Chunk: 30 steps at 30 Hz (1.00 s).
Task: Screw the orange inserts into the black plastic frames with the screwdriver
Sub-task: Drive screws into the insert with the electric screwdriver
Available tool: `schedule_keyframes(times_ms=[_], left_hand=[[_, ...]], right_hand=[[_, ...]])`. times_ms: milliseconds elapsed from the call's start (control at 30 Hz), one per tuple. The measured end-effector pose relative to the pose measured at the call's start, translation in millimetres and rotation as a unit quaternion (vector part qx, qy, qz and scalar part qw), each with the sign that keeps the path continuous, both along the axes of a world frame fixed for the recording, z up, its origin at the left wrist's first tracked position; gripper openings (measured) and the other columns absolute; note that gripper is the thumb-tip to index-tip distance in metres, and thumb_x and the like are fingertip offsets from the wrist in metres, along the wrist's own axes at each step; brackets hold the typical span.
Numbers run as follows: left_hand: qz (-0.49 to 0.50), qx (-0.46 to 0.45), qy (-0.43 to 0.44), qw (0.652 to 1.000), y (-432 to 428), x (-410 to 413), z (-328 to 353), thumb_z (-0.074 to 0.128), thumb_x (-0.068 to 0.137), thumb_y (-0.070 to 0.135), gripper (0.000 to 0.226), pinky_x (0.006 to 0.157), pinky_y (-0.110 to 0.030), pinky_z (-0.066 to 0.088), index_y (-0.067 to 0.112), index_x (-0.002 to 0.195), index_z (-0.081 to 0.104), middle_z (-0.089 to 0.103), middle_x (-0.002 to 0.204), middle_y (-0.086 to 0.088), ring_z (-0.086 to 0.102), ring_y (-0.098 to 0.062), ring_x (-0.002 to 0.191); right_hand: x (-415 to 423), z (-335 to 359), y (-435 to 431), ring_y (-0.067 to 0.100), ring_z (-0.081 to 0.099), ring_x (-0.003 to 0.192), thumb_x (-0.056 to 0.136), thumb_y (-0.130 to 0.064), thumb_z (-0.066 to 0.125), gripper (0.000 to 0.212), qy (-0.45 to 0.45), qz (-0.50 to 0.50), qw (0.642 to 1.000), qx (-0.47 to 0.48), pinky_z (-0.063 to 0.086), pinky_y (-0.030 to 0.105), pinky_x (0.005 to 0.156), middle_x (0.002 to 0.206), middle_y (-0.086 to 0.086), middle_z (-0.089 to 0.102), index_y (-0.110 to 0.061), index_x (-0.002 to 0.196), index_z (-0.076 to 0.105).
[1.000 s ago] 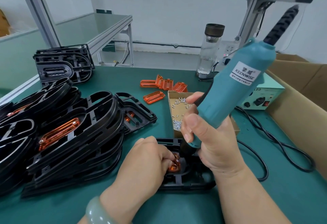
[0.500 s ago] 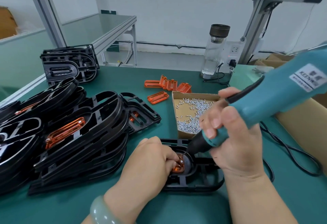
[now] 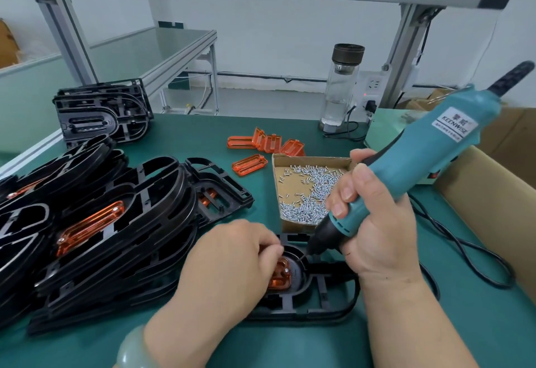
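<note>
A black plastic frame lies flat on the green mat in front of me. An orange insert sits in its round opening, partly hidden by my left hand, whose curled fingertips hold the insert in place. My right hand grips the teal electric screwdriver low on its body. The tool slants up to the right, and its thin bit points down-left, ending just above the insert's upper right corner.
An open cardboard tray of small silver screws stands just behind the frame. Loose orange inserts lie farther back. Piled black frames fill the left side. A water bottle, a black cable and a cardboard box are at the right.
The screwdriver swung from steeply upright over the insert to a slant toward the right, uncovering the screw tray. My left hand stayed on the insert.
</note>
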<state>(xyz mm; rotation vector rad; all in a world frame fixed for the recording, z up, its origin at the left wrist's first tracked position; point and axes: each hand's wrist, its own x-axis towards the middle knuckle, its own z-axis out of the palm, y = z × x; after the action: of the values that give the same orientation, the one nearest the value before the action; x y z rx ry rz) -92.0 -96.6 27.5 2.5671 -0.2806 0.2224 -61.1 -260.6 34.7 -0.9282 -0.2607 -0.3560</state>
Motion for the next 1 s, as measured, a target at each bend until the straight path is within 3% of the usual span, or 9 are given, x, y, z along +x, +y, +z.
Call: schedule_keyframes(times_ms=[167,367,433,500,567,667,900,1000], left_hand=[[-0.021,0.000,-0.007,1.000,-25,39,14,0.054,0.089,0.039,0.025,0.092,-0.036,0.049,0.035,0.112,0.065,0.068,0.108,0.010,0.059,-0.014,0.106],[-0.002,0.209,0.084,0.974,-60,90,2,0.051,0.088,0.050,0.038,0.095,-0.041,0.031,0.030,0.119,0.058,0.057,0.119,-0.004,0.039,-0.030,0.115],[0.012,0.224,0.110,0.968,-66,98,0,0.054,0.084,0.045,0.029,0.103,-0.048,0.022,0.025,0.105,0.059,0.052,0.112,-0.007,0.033,-0.033,0.116],[0.014,0.243,0.147,0.959,-69,104,3,0.056,0.080,0.035,0.016,0.106,-0.057,0.010,0.020,0.079,0.049,0.046,0.093,-0.005,0.030,-0.035,0.119],[0.010,0.253,0.193,0.948,-71,108,8,0.059,0.076,0.028,0.024,0.106,-0.061,0.002,0.019,0.068,0.038,0.038,0.078,-0.001,0.031,-0.035,0.122],[0.011,0.247,0.205,0.947,-73,112,11,0.061,0.075,0.021,0.024,0.107,-0.062,-0.002,0.019,0.068,0.038,0.041,0.073,-0.002,0.040,-0.034,0.118],[0.009,0.217,0.097,0.971,-70,106,2,0.053,0.080,0.015,0.010,0.109,-0.059,0.001,0.020,0.073,0.047,0.061,0.087,0.000,0.054,-0.030,0.106],[0.022,0.206,0.059,0.977,-69,104,-3,0.050,0.082,0.014,0.019,0.110,-0.057,0.000,0.020,0.066,0.041,0.053,0.074,0.003,0.057,-0.028,0.103]], right_hand=[[2,-2,-2,0.011,0.044,0.043,0.085,-0.014,0.054,0.013,0.004,-0.004,1.000,0.018,0.040,0.020,0.048,0.056,-0.003,0.046,-0.014,0.098,0.058],[5,-5,1,0.011,0.043,0.042,0.083,-0.013,0.056,0.012,0.030,-0.011,0.999,0.029,0.040,0.021,0.045,0.054,-0.003,0.046,-0.013,0.094,0.059],[5,-6,2,0.011,0.043,0.042,0.082,-0.015,0.057,0.013,0.041,-0.008,0.999,0.029,0.040,0.021,0.044,0.054,-0.003,0.046,-0.014,0.094,0.059],[5,-6,4,0.011,0.043,0.041,0.082,-0.015,0.057,0.012,0.047,-0.006,0.999,0.027,0.040,0.021,0.044,0.054,-0.003,0.046,-0.015,0.094,0.059],[4,-5,6,0.012,0.042,0.041,0.081,-0.015,0.057,0.012,0.051,-0.010,0.998,0.025,0.039,0.021,0.044,0.054,-0.002,0.045,-0.015,0.093,0.060],[4,-4,8,0.012,0.041,0.041,0.080,-0.015,0.057,0.014,0.054,-0.015,0.998,0.026,0.037,0.021,0.043,0.054,-0.001,0.045,-0.014,0.093,0.059],[3,-3,8,0.013,0.041,0.042,0.079,-0.015,0.057,0.014,0.058,-0.013,0.998,0.019,0.037,0.021,0.044,0.054,0.000,0.044,-0.013,0.093,0.060],[4,-4,8,0.013,0.041,0.041,0.079,-0.015,0.058,0.014,0.062,-0.006,0.998,0.025,0.038,0.021,0.044,0.054,-0.001,0.045,-0.013,0.093,0.060]])
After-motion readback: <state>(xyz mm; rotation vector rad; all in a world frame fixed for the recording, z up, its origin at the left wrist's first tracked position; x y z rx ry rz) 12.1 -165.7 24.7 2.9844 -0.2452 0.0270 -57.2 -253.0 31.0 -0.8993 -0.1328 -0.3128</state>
